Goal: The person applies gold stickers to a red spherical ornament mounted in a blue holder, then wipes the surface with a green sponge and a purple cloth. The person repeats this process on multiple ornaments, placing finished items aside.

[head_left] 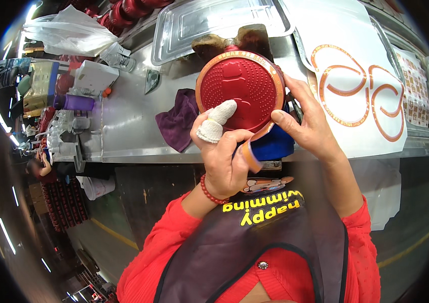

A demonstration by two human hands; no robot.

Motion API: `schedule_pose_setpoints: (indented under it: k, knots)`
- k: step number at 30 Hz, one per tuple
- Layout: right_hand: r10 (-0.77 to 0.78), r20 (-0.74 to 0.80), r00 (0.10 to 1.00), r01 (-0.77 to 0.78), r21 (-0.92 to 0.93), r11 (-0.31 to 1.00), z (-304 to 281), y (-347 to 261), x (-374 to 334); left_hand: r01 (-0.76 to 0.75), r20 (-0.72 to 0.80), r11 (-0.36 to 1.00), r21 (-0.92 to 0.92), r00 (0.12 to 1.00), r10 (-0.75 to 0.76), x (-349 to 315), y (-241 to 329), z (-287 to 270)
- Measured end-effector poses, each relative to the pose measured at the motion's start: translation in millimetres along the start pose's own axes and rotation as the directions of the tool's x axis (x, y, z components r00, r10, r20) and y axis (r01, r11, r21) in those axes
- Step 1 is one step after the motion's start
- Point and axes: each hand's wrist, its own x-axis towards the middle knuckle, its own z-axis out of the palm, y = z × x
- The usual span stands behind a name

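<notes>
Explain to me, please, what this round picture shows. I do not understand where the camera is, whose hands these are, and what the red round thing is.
There is no machine here. The camera sits on a person's head and looks down, and its wide lens bends the edges, so the picture looks round.

The two bare hands belong to that person. The left hand wears white cloth wraps on thumb and a finger, and a red bead bracelet on the wrist. The right hand holds the other side. Together they hold a red round disc with a dotted raised surface and an orange band along its rim.

Below lies a metal workbench. On it are a purple cloth, a clear plastic tray, and a white sheet with orange curved strips. A blue object sits under the disc; I cannot tell what it is.
</notes>
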Motion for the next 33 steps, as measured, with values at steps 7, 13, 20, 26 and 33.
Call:
schedule_pose_setpoints:
  k: [7, 13, 20, 26, 33]
  knots:
    - [0.011, -0.035, 0.999, -0.007, 0.109, 0.994, 1, 3, 2, -0.013, 0.04, 0.999, -0.041, 0.999, 0.015, 8, -2, -3]
    - [0.004, -0.01, 1.0, -0.005, -0.015, 1.0, 3, 0, -2, -0.067, 0.014, 0.962, 0.265, 0.998, 0.066, 11, 5, 13]
    - [0.006, -0.04, 0.999, -0.002, 0.096, 0.995, 3, 4, 2, -0.067, -0.004, 0.95, 0.305, 0.997, 0.072, 19, 11, 17]
    - [-0.022, -0.042, 0.999, 0.024, 0.039, 0.999, 2, 5, 0, -0.041, 0.024, 0.944, 0.327, 0.999, 0.035, 17, 16, 5]
    - [-0.061, -0.09, 0.994, 0.056, -0.066, 0.996, 7, 3, -2, -0.02, 0.035, 0.934, 0.357, 0.999, 0.008, 15, 15, -6]
